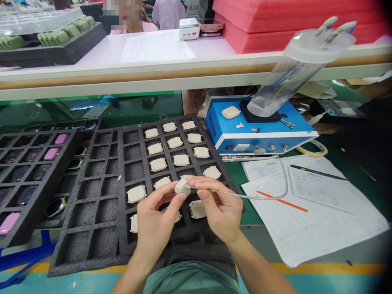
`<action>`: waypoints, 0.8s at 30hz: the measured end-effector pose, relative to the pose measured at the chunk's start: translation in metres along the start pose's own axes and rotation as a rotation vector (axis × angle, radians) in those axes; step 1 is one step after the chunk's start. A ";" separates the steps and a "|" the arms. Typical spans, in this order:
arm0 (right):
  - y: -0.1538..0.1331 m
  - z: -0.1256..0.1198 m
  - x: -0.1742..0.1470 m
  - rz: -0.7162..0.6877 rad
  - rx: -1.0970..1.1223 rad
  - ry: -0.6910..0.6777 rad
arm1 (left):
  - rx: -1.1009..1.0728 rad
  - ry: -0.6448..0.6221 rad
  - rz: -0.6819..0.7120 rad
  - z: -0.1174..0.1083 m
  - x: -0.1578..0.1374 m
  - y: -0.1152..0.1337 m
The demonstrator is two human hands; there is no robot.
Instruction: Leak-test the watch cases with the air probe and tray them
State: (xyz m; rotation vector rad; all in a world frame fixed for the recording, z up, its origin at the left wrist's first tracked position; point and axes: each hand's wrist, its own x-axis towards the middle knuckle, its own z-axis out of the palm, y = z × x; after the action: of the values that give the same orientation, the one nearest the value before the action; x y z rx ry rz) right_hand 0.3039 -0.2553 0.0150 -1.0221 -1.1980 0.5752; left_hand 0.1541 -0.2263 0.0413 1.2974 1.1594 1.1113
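Between the thumb and fingers of my left hand (157,218) is a small cream watch case (183,186), tilted on its side above the tray. My right hand (222,206) pinches the end of a thin clear tube (245,197) against the case; my fingers hide the exact contact point. From there the tube curves right and up to the front of a blue box-shaped machine (260,136). Below my hands lies a black foam tray (121,179), with several similar cream cases (181,159) in its compartments. Another cream case (230,112) rests on top of the machine.
Left of the tray, another foam tray (65,163) holds pink and dark watch parts. Papers (309,204) with an orange stick (281,201) and a dark pen (318,172) lie at right. A clear cylinder (284,77) leans on the machine. A shelf edge (122,83) crosses behind; a person sits beyond.
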 end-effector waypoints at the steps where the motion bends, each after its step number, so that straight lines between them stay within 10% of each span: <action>1: 0.000 0.000 0.000 -0.001 0.000 0.000 | -0.002 0.000 0.000 0.000 0.000 0.000; 24: 0.000 -0.002 0.001 0.007 -0.055 -0.012 | 0.068 0.005 0.024 0.000 -0.001 -0.004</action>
State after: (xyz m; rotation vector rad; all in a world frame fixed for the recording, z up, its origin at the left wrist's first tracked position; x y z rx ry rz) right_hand 0.3059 -0.2554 0.0152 -1.0716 -1.2267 0.5572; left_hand 0.1534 -0.2268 0.0371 1.3643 1.1974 1.1016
